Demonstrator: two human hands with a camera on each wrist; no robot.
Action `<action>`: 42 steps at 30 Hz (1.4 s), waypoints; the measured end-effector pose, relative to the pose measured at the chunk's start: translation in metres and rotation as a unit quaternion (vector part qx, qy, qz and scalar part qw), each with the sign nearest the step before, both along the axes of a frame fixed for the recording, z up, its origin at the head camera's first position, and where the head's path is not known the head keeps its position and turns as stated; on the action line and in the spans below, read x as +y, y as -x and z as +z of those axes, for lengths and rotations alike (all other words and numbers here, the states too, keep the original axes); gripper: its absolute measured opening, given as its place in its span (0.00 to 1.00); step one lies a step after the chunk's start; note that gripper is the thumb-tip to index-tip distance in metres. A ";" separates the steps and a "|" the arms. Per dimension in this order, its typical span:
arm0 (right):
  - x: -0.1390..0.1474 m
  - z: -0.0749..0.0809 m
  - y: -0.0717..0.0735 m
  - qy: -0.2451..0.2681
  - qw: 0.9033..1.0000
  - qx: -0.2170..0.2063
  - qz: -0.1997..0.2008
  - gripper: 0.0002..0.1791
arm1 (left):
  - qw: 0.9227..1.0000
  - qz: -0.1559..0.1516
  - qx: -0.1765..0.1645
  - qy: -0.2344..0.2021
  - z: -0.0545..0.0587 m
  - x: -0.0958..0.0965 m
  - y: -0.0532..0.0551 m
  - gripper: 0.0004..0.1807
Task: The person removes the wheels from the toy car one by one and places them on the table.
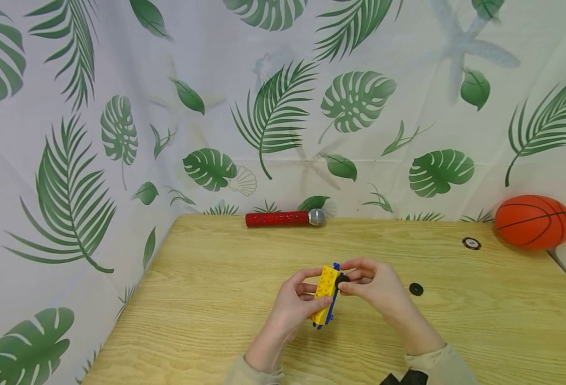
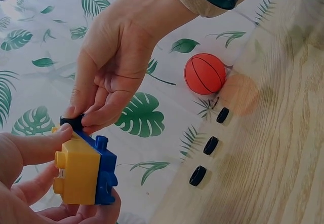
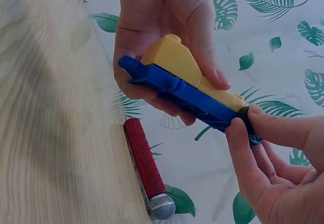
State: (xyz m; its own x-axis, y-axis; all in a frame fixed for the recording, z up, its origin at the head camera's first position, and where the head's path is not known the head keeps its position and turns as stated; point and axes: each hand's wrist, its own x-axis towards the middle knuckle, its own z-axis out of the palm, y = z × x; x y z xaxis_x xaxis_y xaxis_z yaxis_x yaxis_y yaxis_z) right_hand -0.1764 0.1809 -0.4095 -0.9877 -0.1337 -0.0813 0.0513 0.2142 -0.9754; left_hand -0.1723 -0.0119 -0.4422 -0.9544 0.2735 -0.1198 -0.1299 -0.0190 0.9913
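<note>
My left hand (image 1: 295, 305) grips a toy block car with a yellow studded brick body (image 1: 324, 291) on a blue chassis (image 3: 187, 100). The car is tilted up off the table, its blue edge turned to the right. My right hand (image 1: 376, 286) pinches a small black wheel (image 1: 342, 280) between thumb and fingers against the chassis side, near one end. A bare blue axle stub (image 2: 102, 142) sticks out at the other end of that side. The fingers partly hide the wheel in the right wrist view.
A black wheel (image 1: 415, 289) lies on the wooden table (image 1: 206, 299) right of my right hand; several show in the left wrist view. Farther back are a black-and-white disc (image 1: 472, 243) and an orange basketball (image 1: 533, 222). A red glittery microphone (image 1: 283, 218) lies along the back edge.
</note>
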 end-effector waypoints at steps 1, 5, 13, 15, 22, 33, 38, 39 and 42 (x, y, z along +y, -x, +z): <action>0.000 0.000 0.000 0.002 1.000 -0.002 0.000 0.23 | 1.000 0.001 0.001 0.001 0.000 0.000 0.000 0.28; 0.000 0.001 0.000 0.008 1.000 -0.008 -0.003 0.24 | 1.000 0.005 0.001 0.008 0.000 0.001 -0.001 0.28; -0.001 0.000 -0.001 0.007 1.000 -0.017 -0.020 0.24 | 0.999 0.019 -0.001 0.026 0.001 0.004 -0.002 0.27; -0.001 0.000 -0.002 0.006 1.000 -0.018 -0.023 0.23 | 0.999 0.022 0.002 0.031 0.000 0.004 -0.003 0.26; -0.004 0.002 -0.003 0.005 0.999 -0.007 -0.046 0.24 | 0.992 0.071 0.065 0.082 0.000 0.005 -0.005 0.20; 0.006 0.005 -0.002 0.057 0.998 -0.001 -0.034 0.21 | 0.997 0.068 0.010 -0.022 0.003 -0.002 0.000 0.22; 0.011 0.005 -0.002 0.025 0.999 -0.002 -0.031 0.25 | 0.997 0.067 0.003 -0.034 0.004 -0.002 0.001 0.24; 0.012 0.006 -0.002 0.016 0.999 -0.004 -0.032 0.26 | 0.997 0.068 0.001 -0.036 0.004 -0.002 0.001 0.24; 0.016 0.007 -0.002 0.000 0.999 -0.010 -0.033 0.27 | 0.997 0.072 -0.004 -0.038 0.004 -0.001 0.002 0.25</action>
